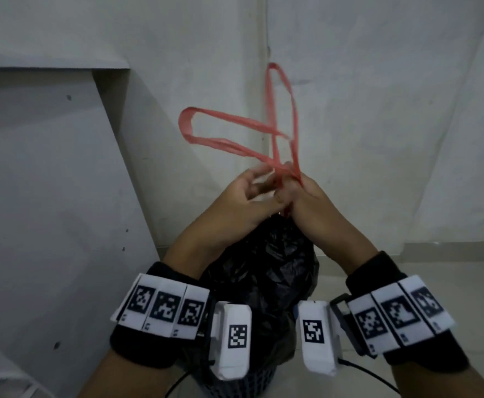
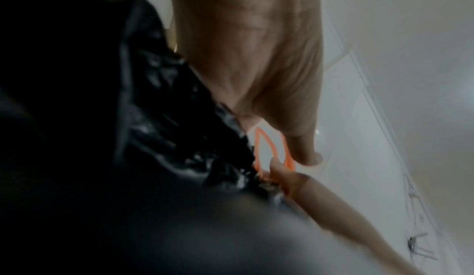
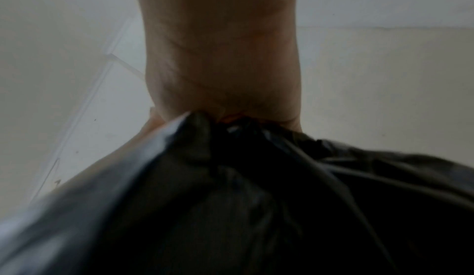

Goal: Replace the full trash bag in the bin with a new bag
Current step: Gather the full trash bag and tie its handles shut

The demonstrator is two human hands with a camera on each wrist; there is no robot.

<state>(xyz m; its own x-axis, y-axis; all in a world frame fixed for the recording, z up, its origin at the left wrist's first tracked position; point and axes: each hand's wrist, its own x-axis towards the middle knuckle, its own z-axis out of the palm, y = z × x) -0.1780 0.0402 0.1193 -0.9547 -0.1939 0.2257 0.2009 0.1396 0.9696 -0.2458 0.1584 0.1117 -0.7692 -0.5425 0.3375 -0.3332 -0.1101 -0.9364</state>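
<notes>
A full black trash bag [image 1: 266, 268] stands in a dark mesh bin [image 1: 243, 383] below my wrists. Its gathered neck comes up between my hands. Two loops of the red drawstring [image 1: 235, 145] stick up from the neck against the wall. My left hand [image 1: 263, 179] pinches the drawstring at the base of the loops, its fingers blurred. My right hand [image 1: 295, 185] grips the strands and the bag's neck in a fist. In the left wrist view the drawstring [image 2: 261, 149] runs by my fingers [image 2: 305, 145] beside the crinkled bag [image 2: 179, 137]. The right wrist view shows the bag [image 3: 256, 188] under my palm.
A white wall [image 1: 378, 110] rises just behind the bin. A white panel [image 1: 48, 196] leans at the left. Pale floor tiles [image 1: 441, 271] lie to the right. A black cable [image 1: 375, 377] hangs from my right wrist.
</notes>
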